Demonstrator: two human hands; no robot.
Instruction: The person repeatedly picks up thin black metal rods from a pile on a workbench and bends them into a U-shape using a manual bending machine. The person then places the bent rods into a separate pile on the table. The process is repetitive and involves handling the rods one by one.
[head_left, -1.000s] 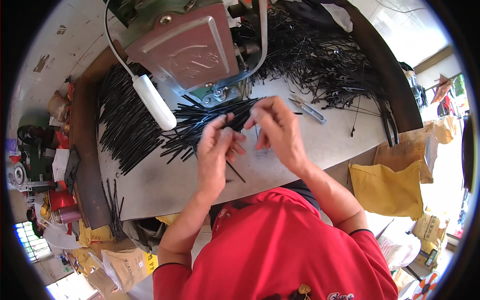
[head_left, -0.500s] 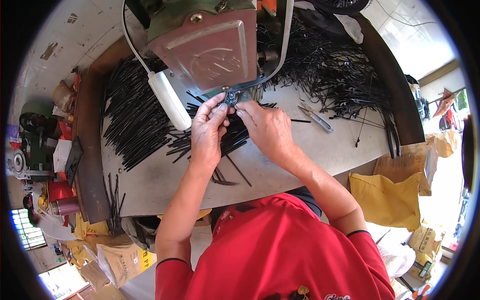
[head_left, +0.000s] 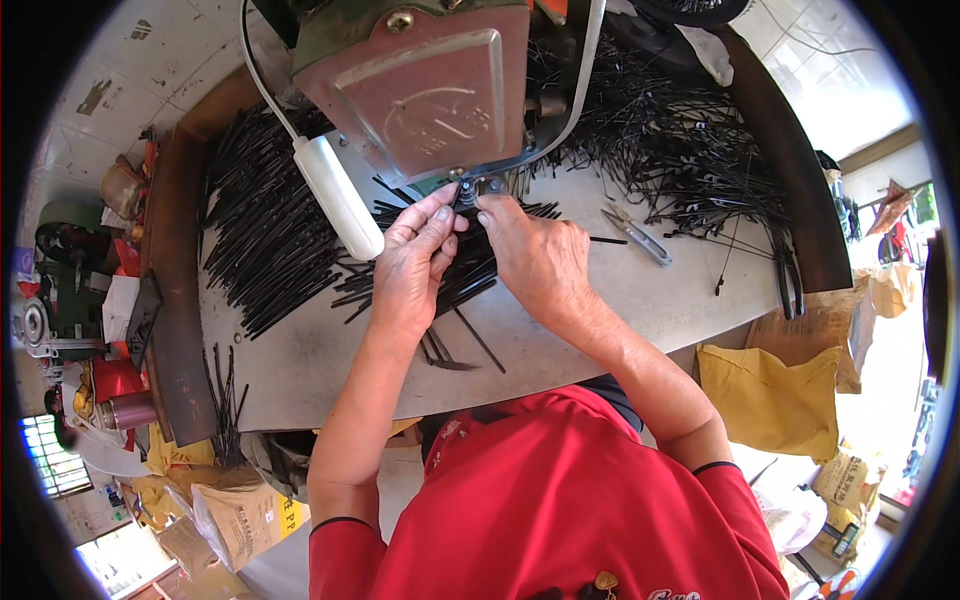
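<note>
A second ago both hands were loose above the rods [head_left: 470, 282] on the bench [head_left: 300, 375]; since then they have gone up to the machine [head_left: 430, 110] and stayed at the tool [head_left: 468, 190] under its front. The left hand [head_left: 410, 265] has its thumb and fingers drawn in at the tool's left side, and the right hand [head_left: 540, 258] is curled, its fingertips just beside the right. Both look to be pinching something small (it is too small and too hidden to name), so I cannot tell what, if anything, each one grips. That shift suggests the work has passed from sorting out a piece to holding it at the machine. The rods lie beneath the hands, in front of the machine, with a bigger heap [head_left: 270, 230] to the left; the snips [head_left: 638, 237] lie untouched on the right.
</note>
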